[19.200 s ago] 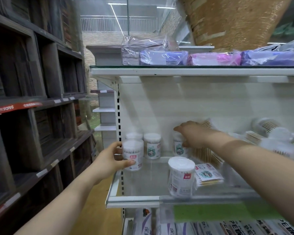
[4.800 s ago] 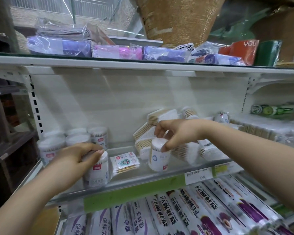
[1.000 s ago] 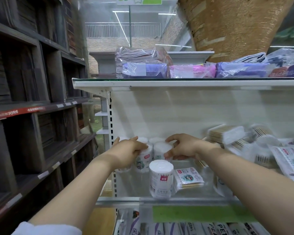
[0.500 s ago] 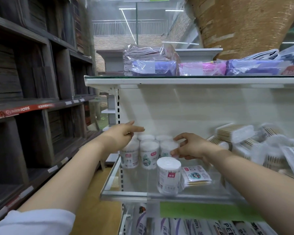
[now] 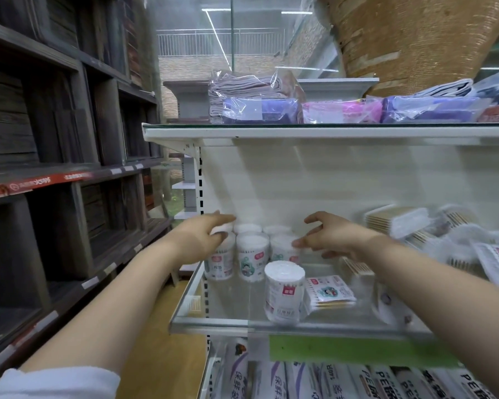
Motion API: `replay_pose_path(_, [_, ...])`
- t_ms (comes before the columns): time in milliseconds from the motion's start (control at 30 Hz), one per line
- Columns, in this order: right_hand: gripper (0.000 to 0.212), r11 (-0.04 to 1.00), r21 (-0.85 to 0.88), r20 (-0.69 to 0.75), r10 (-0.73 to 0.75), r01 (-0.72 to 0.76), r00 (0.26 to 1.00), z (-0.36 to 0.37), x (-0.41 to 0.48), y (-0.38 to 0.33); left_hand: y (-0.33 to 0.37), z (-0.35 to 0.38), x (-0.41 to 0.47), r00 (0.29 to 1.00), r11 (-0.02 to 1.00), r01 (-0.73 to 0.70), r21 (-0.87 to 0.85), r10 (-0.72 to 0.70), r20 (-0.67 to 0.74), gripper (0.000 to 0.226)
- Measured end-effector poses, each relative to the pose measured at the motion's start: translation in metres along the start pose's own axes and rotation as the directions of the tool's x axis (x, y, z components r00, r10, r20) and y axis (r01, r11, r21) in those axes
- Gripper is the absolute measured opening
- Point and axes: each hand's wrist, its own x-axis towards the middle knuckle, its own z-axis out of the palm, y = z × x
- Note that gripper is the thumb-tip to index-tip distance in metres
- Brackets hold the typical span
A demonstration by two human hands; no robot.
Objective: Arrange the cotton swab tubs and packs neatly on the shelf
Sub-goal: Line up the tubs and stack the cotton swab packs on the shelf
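Several white cotton swab tubs stand in a tight group at the back left of the glass shelf. My left hand rests against the leftmost tubs, fingers spread over their tops. My right hand is at the group's right side, fingers apart, thumb tip touching the rightmost tub. One more tub stands alone near the front edge. A flat swab pack lies beside it. Loose swab packs are heaped to the right, blurred.
The shelf above carries wrapped cloth packs. A green price strip runs along the shelf front, with bag rolls below. Dark wooden shelving stands close on the left. A woven basket is at top right.
My left hand has dropped from above the tubs onto the leftmost ones. My right hand has opened wider at the group's right side. The view has moved slightly closer.
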Motion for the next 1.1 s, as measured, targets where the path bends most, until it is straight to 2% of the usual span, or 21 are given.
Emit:
replay_pose_path(133, [0.056,0.995,0.015,-0.013,-0.098,0.098,0.995,-0.020,-0.027,-0.016,0.033,-0.006,-0.022,0.997,0.968,-0.079,-0.239,0.081,-0.001,0.039])
replay_pose_path(233, [0.042,0.981,0.033,0.022,-0.192,0.191,0.981,-0.020,-0.059,-0.015,0.048,0.011,-0.040,0.987,0.894,-0.116,-0.433,0.151,0.047,0.039])
replay_pose_path(333, [0.042,0.971,-0.078,0.094,-0.219,0.226,0.971,-0.003,-0.083,-0.005,0.050,0.038,-0.046,0.984,0.845,-0.075,-0.529,0.148,0.097,0.053])
replay_pose_path(433, [0.045,0.972,-0.079,0.106,-0.214,0.223,0.971,0.016,-0.090,0.004,0.048,0.059,-0.046,0.984,0.808,-0.030,-0.589,0.127,0.124,0.068])
replay_pose_path(567, [0.051,0.979,-0.032,0.035,-0.199,0.200,0.979,0.038,-0.091,0.016,0.042,0.080,-0.048,0.996,0.852,-0.001,-0.523,0.048,0.076,0.079])
replay_pose_path(733, [0.062,0.975,-0.046,-0.114,-0.223,0.219,0.968,0.053,-0.095,0.020,0.052,0.094,-0.053,0.997,0.850,-0.052,-0.524,0.018,-0.069,0.088])
replay_pose_path(900, [0.062,0.940,-0.159,-0.181,-0.328,0.302,0.927,0.062,-0.108,0.017,0.061,0.098,-0.061,0.980,0.892,-0.152,-0.426,0.079,-0.184,0.077])
replay_pose_path(967, [0.052,0.948,-0.051,-0.255,-0.317,0.315,0.913,0.059,-0.110,0.020,0.064,0.098,-0.062,0.967,0.875,-0.195,-0.444,0.097,-0.234,0.074])
replay_pose_path(1033, [0.045,0.941,0.175,-0.337,-0.218,0.288,0.916,0.054,-0.111,0.023,0.067,0.093,-0.062,0.965,0.838,-0.160,-0.521,0.022,-0.262,0.071])
replay_pose_path(1067, [0.044,0.889,0.363,-0.338,-0.155,0.280,0.929,0.051,-0.112,0.023,0.068,0.090,-0.062,0.969,0.796,-0.125,-0.592,-0.029,-0.244,0.071])
replay_pose_path(1100, [0.044,0.767,0.583,-0.301,-0.105,0.270,0.948,0.050,-0.111,0.023,0.070,0.086,-0.061,0.978,0.730,-0.092,-0.677,-0.061,-0.199,0.070])
